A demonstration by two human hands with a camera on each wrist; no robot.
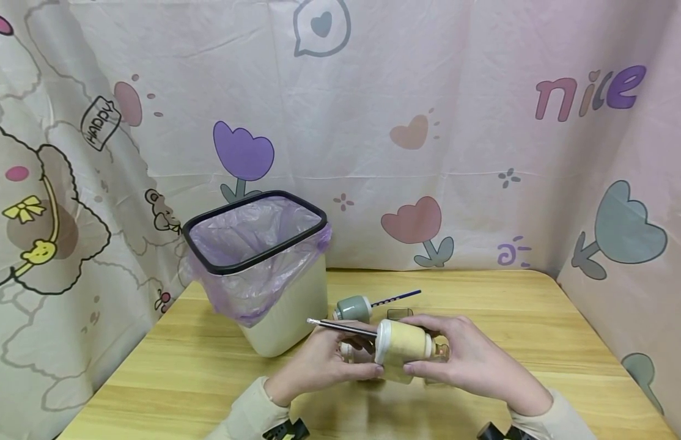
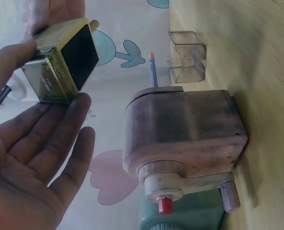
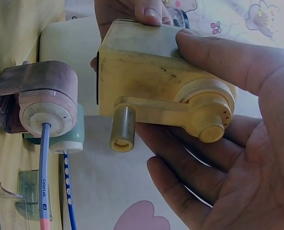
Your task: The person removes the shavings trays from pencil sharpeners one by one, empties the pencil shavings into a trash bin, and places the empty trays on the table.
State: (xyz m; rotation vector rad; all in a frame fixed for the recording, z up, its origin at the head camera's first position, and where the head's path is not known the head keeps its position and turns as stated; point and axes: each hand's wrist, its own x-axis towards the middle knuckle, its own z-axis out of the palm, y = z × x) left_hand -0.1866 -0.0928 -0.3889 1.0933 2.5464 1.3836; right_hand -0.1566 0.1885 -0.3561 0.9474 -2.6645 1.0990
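Both hands hold a yellow crank pencil sharpener (image 1: 403, 343) tilted above the table. My left hand (image 1: 332, 363) grips its front end, thumb on one side and fingers on the other. My right hand (image 1: 469, 351) pinches it near the crank (image 3: 161, 112), which faces the right palm. A dark pencil (image 1: 343, 328) sticks out of the sharpener's white front, pointing left. The black base (image 2: 79, 55) shows in the left wrist view. Behind the hands stands a pink crank sharpener (image 2: 180, 124) with a blue-grey pencil (image 3: 44, 172) in it, mostly hidden in the head view.
A green sharpener (image 1: 353, 308) with a dotted blue pencil (image 1: 398, 298) stands farther back. Clear shavings trays (image 2: 187, 57) (image 3: 34, 191) lie on the wooden table (image 1: 483, 403). A white bin (image 1: 296, 305) with a purple bag stands at the left. A printed curtain (image 1: 346, 110) hangs behind.
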